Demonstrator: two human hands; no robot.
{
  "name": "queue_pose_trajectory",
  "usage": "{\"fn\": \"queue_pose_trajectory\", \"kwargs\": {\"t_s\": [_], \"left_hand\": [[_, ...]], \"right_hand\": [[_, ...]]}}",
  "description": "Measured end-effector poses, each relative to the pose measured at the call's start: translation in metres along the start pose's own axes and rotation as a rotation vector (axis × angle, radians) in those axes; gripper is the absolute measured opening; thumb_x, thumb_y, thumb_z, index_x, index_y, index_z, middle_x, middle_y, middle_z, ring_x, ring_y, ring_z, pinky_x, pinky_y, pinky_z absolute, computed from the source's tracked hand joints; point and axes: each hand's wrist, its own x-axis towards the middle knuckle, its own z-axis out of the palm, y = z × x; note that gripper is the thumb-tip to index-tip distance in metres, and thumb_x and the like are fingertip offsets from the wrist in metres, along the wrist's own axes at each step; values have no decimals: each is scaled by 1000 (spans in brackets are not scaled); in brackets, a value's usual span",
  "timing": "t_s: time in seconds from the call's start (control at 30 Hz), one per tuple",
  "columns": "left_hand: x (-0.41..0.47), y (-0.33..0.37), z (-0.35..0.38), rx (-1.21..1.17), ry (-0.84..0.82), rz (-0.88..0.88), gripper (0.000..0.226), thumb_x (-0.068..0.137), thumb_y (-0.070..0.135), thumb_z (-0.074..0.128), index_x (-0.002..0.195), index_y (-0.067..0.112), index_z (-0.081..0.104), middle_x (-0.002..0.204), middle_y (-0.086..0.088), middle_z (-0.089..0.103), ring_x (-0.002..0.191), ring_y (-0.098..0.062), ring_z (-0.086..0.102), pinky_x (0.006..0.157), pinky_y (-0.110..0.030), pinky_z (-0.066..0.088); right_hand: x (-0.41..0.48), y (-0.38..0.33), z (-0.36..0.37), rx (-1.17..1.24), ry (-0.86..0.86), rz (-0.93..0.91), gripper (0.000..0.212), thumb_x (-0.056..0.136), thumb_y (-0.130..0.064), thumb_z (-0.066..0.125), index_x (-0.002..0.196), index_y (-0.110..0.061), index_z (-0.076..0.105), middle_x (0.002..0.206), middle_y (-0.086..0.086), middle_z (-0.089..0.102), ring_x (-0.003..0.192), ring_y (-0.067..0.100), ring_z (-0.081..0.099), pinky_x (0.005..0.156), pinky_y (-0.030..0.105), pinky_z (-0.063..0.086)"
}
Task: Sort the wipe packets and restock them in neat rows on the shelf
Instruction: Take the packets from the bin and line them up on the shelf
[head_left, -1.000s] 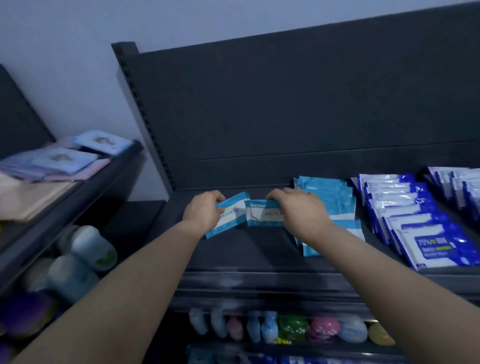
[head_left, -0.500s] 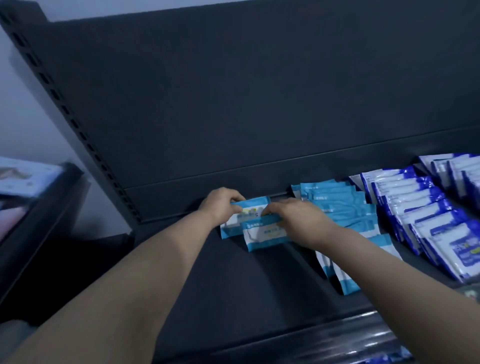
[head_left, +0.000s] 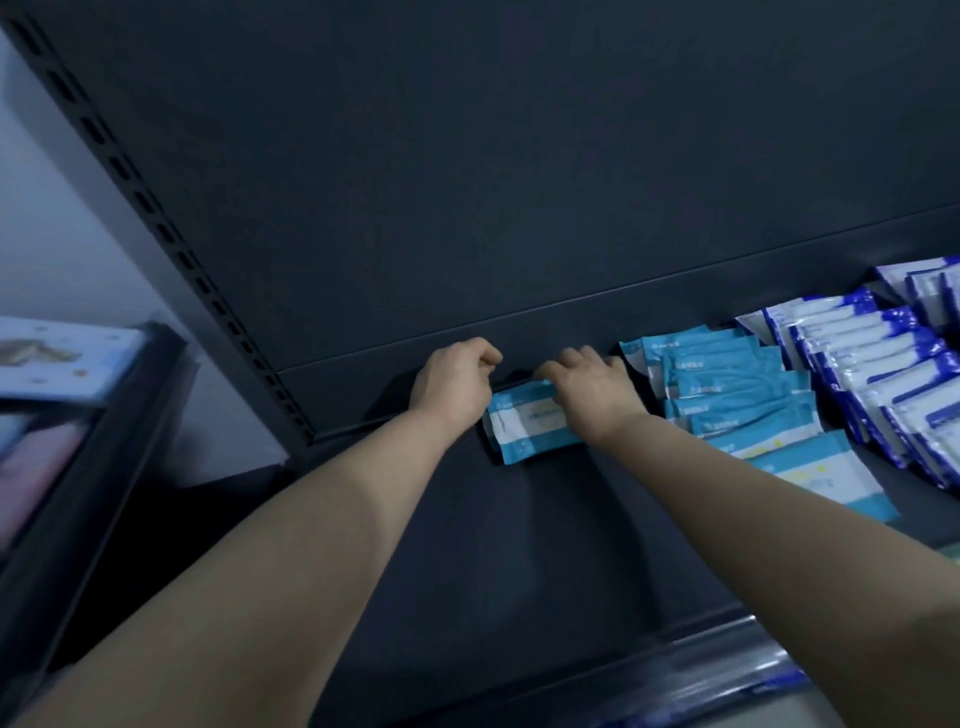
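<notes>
Two light-blue and white wipe packets (head_left: 530, 428) lie stacked at the back of the dark shelf (head_left: 519, 545). My right hand (head_left: 592, 395) rests on their right end, with its fingers curled over the back edge. My left hand (head_left: 452, 384) sits against their left end with curled fingers; whether it pinches them is hidden. Just to the right lies a row of the same light-blue packets (head_left: 727, 395), overlapping from back to front.
Dark-blue and white packets (head_left: 883, 374) fill rows at the far right of the shelf. The shelf's back panel (head_left: 467, 208) stands right behind my hands. A slotted upright (head_left: 171, 239) runs down the left. Another shelf with flat packs (head_left: 57, 353) is at the far left.
Both hands moved the two packets back to the rear wall. The packets went from side by side to stacked. The camera came closer and tilted up.
</notes>
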Motion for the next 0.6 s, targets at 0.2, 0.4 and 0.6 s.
{"fn": "queue_pose_trajectory", "kwargs": {"t_s": [0.2, 0.4, 0.6], "left_hand": [[2, 51, 28, 267, -157, 191, 31, 93, 15, 48, 112, 32, 66, 118, 3, 66, 108, -20, 60, 87, -32, 50], [-8, 162, 66, 334, -226, 470, 32, 87, 19, 52, 108, 39, 65, 120, -1, 63, 110, -24, 59, 88, -31, 47], [-64, 303, 129, 317, -296, 778, 31, 89, 15, 53, 111, 32, 67, 123, -1, 64, 114, -26, 58, 89, -32, 46]], "right_hand": [[-60, 42, -30, -132, 67, 62, 32, 91, -18, 50, 121, -29, 53, 123, -2, 51, 121, 22, 42, 91, 38, 35], [-163, 119, -57, -185, 97, 296, 39, 93, -14, 47, 128, -32, 52, 126, -4, 52, 121, 22, 43, 90, 38, 36], [-306, 208, -64, -180, 37, 587, 32, 92, -21, 50, 122, -33, 53, 123, -4, 53, 120, 21, 46, 86, 34, 38]]}}
